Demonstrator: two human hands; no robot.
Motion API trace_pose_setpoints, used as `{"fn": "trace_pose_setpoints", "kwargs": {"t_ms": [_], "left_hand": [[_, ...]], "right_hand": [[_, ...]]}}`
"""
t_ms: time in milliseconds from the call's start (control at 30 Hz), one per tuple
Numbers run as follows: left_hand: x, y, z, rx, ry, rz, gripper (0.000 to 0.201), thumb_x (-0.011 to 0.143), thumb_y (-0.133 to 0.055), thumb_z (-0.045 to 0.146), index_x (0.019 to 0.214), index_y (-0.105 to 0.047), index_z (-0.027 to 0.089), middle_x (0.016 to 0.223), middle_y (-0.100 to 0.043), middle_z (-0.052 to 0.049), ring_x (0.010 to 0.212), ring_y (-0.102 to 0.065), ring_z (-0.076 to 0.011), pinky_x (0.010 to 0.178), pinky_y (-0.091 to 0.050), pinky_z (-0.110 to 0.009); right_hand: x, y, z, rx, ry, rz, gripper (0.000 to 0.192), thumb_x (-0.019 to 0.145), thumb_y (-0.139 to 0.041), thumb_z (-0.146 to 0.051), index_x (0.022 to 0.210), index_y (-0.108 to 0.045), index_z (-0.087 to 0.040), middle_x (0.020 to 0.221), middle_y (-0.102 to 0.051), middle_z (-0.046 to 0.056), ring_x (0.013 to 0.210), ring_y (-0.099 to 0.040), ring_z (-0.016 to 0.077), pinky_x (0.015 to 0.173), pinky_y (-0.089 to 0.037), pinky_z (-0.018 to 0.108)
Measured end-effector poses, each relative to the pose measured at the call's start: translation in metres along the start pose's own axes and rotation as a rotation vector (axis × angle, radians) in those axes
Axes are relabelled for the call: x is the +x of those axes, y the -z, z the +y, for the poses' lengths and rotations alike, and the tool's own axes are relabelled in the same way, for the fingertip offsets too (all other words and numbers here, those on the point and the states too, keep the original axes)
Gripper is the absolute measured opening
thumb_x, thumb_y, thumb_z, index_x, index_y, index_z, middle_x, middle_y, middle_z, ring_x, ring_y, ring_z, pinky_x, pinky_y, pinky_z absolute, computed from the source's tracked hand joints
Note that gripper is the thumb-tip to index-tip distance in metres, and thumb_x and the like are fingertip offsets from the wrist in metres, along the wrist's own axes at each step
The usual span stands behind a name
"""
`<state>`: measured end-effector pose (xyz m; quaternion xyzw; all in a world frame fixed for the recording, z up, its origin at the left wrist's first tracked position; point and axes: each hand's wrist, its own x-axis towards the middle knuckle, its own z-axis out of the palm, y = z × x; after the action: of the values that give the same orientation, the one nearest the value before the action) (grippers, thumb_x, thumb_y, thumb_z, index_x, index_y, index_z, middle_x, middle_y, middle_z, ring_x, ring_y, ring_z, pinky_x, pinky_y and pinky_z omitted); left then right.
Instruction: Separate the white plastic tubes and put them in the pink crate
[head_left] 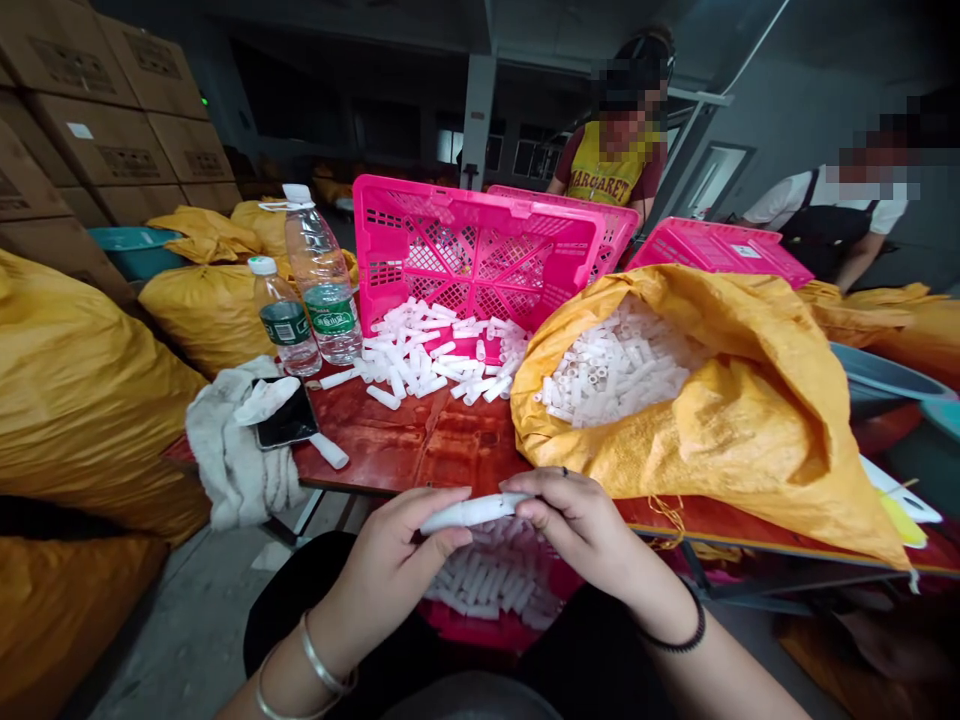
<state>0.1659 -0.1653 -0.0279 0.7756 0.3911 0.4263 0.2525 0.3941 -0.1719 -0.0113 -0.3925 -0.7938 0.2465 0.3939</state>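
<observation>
Both hands are clamped on one white plastic tube [474, 511], held level between them low in the middle of the view: the left hand [390, 565] pinches its left end between thumb and fingers, and the right hand [581, 520] closes its fingertips on the right end. The left wrist wears two silver bangles [319, 675]; the right wrist wears a thin dark band [682, 640].

Just below the held tube, at 6 o'clock from it, a pink tray [480, 630] on the person's lap holds more white tubes lying side by side.

At 12 o'clock from the hands stands the red tabletop [420, 440]. On it, a pink basket [472, 250] is tipped up on its side, with a loose heap of white tubes [435, 355] spilled in front of it. At 2 o'clock an open yellow sack [750, 400] lies on the tabletop, full of the same tubes.

At 10 o'clock two water bottles [311, 290] stand upright side by side. Near them a black phone [289, 420] rests on a grey cloth [232, 450] that hangs over the tabletop's edge, and a single tube [330, 451] lies just beside the phone.

Further yellow sacks [82, 400] pile up at 9 o'clock, with cardboard boxes [112, 130] stacked behind. Two other people sit beyond the tabletop at 1 and 2 o'clock.
</observation>
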Motion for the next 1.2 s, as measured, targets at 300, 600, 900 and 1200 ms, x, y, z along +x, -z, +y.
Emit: {"fn": "trace_pose_setpoints", "kwargs": {"t_ms": [300, 600, 900, 1200], "left_hand": [[-0.005, -0.002, -0.005, 0.213, -0.355, 0.077, 0.036, 0.088, -0.057, 0.011, 0.123, -0.061, 0.019, 0.110, -0.071, -0.011, 0.100, -0.068, -0.0199, 0.089, -0.055, -0.029], [-0.011, -0.012, 0.001, -0.245, 0.181, -0.170, 0.029, 0.091, -0.055, 0.032, 0.114, -0.064, 0.017, 0.089, -0.074, -0.008, 0.077, -0.070, -0.0194, 0.068, -0.057, -0.029], [-0.013, -0.017, 0.011, -0.417, 0.320, -0.118, 0.032, 0.088, -0.059, 0.036, 0.114, -0.064, 0.018, 0.075, -0.069, -0.003, 0.063, -0.063, -0.0146, 0.058, -0.052, -0.024], [-0.016, -0.021, 0.013, -0.839, 0.483, -0.252, 0.034, 0.087, -0.060, 0.042, 0.112, -0.064, 0.020, 0.062, -0.058, 0.004, 0.046, -0.050, -0.0066, 0.045, -0.042, -0.016]], "right_hand": [[-0.004, -0.022, 0.001, 0.642, -0.411, 0.194, 0.024, 0.085, -0.064, -0.042, 0.089, -0.058, -0.019, 0.065, -0.058, -0.004, 0.048, -0.052, 0.0065, 0.046, -0.045, 0.017], [-0.009, -0.017, -0.004, 0.529, -0.275, 0.196, 0.013, 0.084, -0.067, -0.029, 0.095, -0.066, -0.021, 0.075, -0.064, -0.002, 0.062, -0.060, 0.0090, 0.058, -0.051, 0.019], [-0.016, -0.025, -0.011, 0.246, -0.118, 0.420, 0.022, 0.083, -0.067, -0.018, 0.102, -0.071, -0.028, 0.081, -0.071, -0.001, 0.068, -0.064, 0.0104, 0.064, -0.052, 0.019], [-0.023, -0.013, -0.020, 0.147, 0.032, 0.330, 0.025, 0.087, -0.064, -0.018, 0.109, -0.066, -0.029, 0.092, -0.072, 0.000, 0.082, -0.066, 0.0128, 0.074, -0.052, 0.022]]}}
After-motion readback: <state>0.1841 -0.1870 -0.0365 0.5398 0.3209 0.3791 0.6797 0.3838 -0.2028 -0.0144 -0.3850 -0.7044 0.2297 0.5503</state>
